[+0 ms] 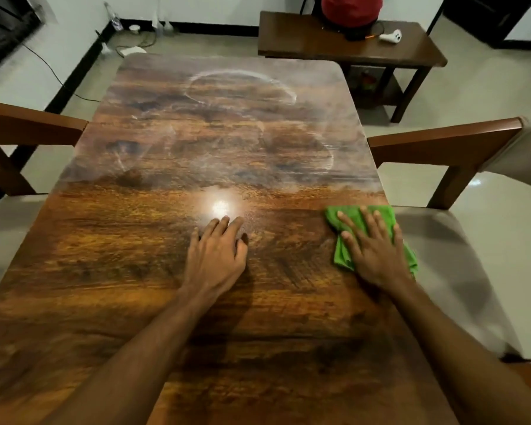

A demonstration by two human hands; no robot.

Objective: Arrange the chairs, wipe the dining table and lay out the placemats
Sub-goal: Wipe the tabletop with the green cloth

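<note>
A brown wood-grain dining table (135,271) fills the view, with whitish wipe streaks across its far half. My right hand (373,248) lies flat with spread fingers on a green cloth (342,259) at the table's right edge. My left hand (216,253) rests on the bare tabletop near the middle, fingers straight, just below a bright light reflection. One wooden chair (442,142) with a pale seat stands at the right side. Another chair (28,124) stands at the left side. No placemats are in view.
A dark wooden side table (334,47) stands beyond the far right corner, carrying a red object (351,9) and a white controller (391,36). Cables and a white box (132,50) lie on the pale tiled floor by the far wall.
</note>
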